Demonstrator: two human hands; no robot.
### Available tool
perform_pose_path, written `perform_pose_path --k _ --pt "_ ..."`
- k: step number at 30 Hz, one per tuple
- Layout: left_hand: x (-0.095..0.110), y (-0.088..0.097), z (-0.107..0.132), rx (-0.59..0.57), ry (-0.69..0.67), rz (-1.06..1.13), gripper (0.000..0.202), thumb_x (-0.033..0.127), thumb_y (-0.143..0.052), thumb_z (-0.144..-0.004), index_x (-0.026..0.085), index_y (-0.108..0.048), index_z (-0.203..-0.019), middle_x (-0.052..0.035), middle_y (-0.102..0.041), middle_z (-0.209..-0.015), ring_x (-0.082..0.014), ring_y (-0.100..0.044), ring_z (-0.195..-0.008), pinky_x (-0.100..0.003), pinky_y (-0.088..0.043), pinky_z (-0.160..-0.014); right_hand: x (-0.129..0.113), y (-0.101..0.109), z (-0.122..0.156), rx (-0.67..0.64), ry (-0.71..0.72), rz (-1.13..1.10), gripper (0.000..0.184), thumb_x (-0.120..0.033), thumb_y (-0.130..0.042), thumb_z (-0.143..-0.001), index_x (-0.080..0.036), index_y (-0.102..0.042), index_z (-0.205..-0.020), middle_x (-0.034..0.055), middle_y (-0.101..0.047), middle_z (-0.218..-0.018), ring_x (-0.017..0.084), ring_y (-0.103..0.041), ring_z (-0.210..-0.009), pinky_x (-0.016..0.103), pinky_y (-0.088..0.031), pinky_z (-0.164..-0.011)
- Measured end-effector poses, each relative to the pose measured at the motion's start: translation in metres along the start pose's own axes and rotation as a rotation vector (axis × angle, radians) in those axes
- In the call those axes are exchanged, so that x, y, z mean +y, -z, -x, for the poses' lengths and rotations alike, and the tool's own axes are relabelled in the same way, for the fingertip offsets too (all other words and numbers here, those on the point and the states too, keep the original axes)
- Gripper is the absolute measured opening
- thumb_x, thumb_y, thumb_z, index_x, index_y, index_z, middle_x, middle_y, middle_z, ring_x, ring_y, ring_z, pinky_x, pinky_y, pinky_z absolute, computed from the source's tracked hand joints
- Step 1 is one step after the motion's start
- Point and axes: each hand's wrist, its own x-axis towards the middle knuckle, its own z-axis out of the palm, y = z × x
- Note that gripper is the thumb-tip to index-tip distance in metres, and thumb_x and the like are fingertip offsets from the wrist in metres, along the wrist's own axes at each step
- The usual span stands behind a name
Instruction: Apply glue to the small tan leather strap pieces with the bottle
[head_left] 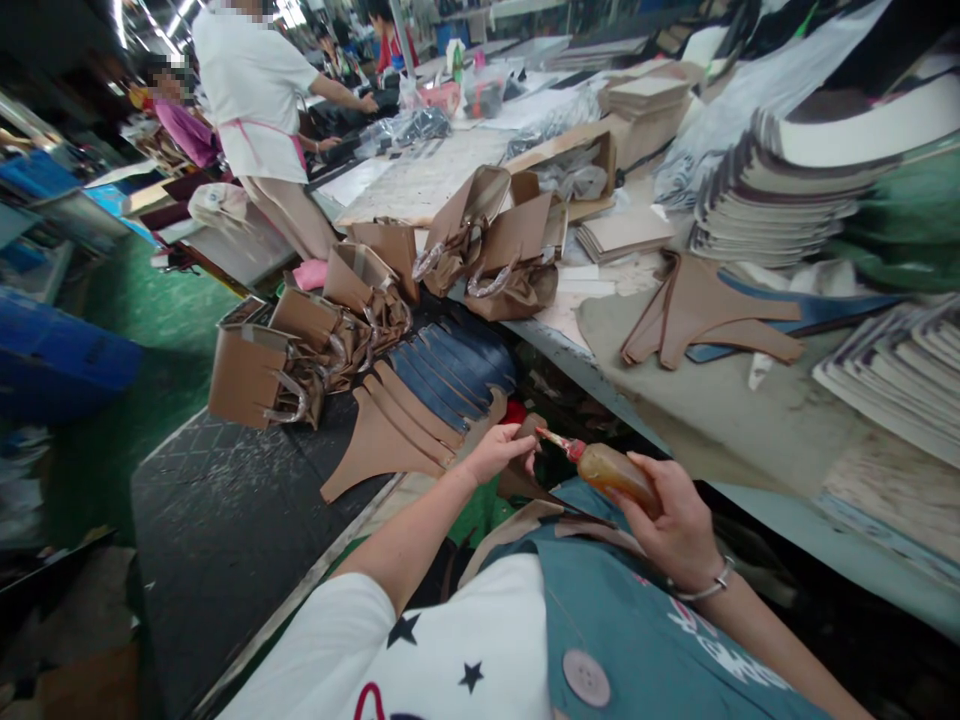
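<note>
My right hand (675, 525) is wrapped round a squeeze bottle (616, 476) of amber liquid, likely glue. The bottle is tilted, and its narrow reddish nozzle points left at my left hand (499, 452). Between the fingers of my left hand is the end of a brown leather-like piece (531, 427), with the nozzle tip at or very near it. The rest of that piece is partly hidden by the hand and bottle. Left of my hands, flat brown cut pieces (382, 435) overlap in a row with blue cut pieces (442, 375) on a black board (247, 530).
Brown bags with plastic-wrapped handles (300, 350) stand behind the row. On the table at right lie more brown cut pieces (705, 310) and stacks of curved pale pieces (780, 200). A co-worker in a white top (255, 90) stands at the far table. A blue bin (60, 355) is at left.
</note>
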Motion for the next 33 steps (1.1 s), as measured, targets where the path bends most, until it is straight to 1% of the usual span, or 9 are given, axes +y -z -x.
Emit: perform_pose_path --k 4,9,14,17,19,24,29,33 --pt "0.001 0.001 0.001 0.013 0.035 -0.014 0.043 0.052 -0.069 -0.068 0.011 -0.058 -0.075 -0.0024 -0.061 -0.05 -0.0112 -0.055 -0.043 -0.022 -0.043 -0.05 0.002 0.002 -0.001 0.055 0.016 0.039 0.044 -0.025 -0.059 -0.08 -0.02 -0.046 -0.121 0.0098 -0.056 -0.098 0.025 -0.055 -0.086 0.042 -0.048 -0.078" --pt "0.0 0.003 0.0 0.032 0.049 -0.006 0.045 0.054 -0.068 -0.067 0.011 -0.058 -0.075 -0.0017 -0.06 -0.049 -0.0117 -0.055 -0.043 -0.022 -0.041 -0.049 0.004 0.002 0.001 0.026 0.098 0.063 0.046 -0.023 -0.057 -0.081 -0.019 -0.045 -0.125 0.01 -0.056 -0.099 0.025 -0.055 -0.086 0.041 -0.05 -0.075" --pt "0.0 0.004 0.001 0.037 0.06 0.003 0.044 0.053 -0.069 -0.066 0.01 -0.059 -0.073 -0.0022 -0.06 -0.049 -0.0112 -0.054 -0.042 -0.022 -0.041 -0.048 0.007 0.0 0.004 0.058 0.117 0.081 0.048 -0.021 -0.059 -0.08 -0.016 -0.045 -0.125 0.0106 -0.055 -0.096 0.025 -0.054 -0.085 0.041 -0.051 -0.074" --pt "-0.002 0.005 0.001 0.037 0.06 0.005 0.044 0.052 -0.069 -0.066 0.01 -0.06 -0.075 -0.0021 -0.06 -0.049 -0.0111 -0.054 -0.042 -0.021 -0.04 -0.047 0.009 -0.001 0.006 0.02 0.145 0.072 0.048 -0.02 -0.059 -0.079 -0.018 -0.045 -0.126 0.0097 -0.056 -0.097 0.024 -0.055 -0.086 0.04 -0.051 -0.075" --pt "-0.004 0.007 0.001 0.034 0.053 0.006 0.043 0.052 -0.068 -0.067 0.01 -0.059 -0.076 -0.002 -0.06 -0.049 -0.0113 -0.054 -0.043 -0.022 -0.041 -0.048 0.01 -0.001 0.006 0.006 0.141 0.072 0.048 -0.019 -0.058 -0.08 -0.018 -0.045 -0.126 0.01 -0.056 -0.098 0.024 -0.055 -0.085 0.04 -0.052 -0.074" --pt "-0.007 0.009 0.002 0.011 0.041 0.009 0.043 0.052 -0.068 -0.068 0.01 -0.059 -0.076 -0.0021 -0.06 -0.049 -0.0113 -0.055 -0.044 -0.022 -0.041 -0.051 0.009 0.0 0.002 0.073 0.111 0.077 0.051 -0.02 -0.06 -0.079 -0.018 -0.043 -0.127 0.0105 -0.055 -0.096 0.025 -0.054 -0.085 0.042 -0.051 -0.074" --pt "-0.003 0.006 0.004 -0.004 0.044 -0.006 0.044 0.052 -0.069 -0.067 0.01 -0.058 -0.074 -0.0022 -0.06 -0.049 -0.0107 -0.054 -0.043 -0.021 -0.04 -0.05 0.004 -0.009 -0.003 0.005 0.126 0.042 0.048 -0.021 -0.058 -0.08 -0.019 -0.044 -0.126 0.0101 -0.056 -0.1 0.025 -0.055 -0.089 0.041 -0.051 -0.077" --pt "-0.001 0.005 0.006 -0.033 0.058 -0.04 0.045 0.053 -0.068 -0.067 0.01 -0.058 -0.075 -0.0024 -0.061 -0.049 -0.0106 -0.054 -0.043 -0.02 -0.038 -0.049 0.005 -0.015 -0.006 0.043 0.088 0.057 0.045 -0.021 -0.058 -0.08 -0.016 -0.045 -0.123 0.0114 -0.055 -0.098 0.026 -0.053 -0.089 0.045 -0.049 -0.079"
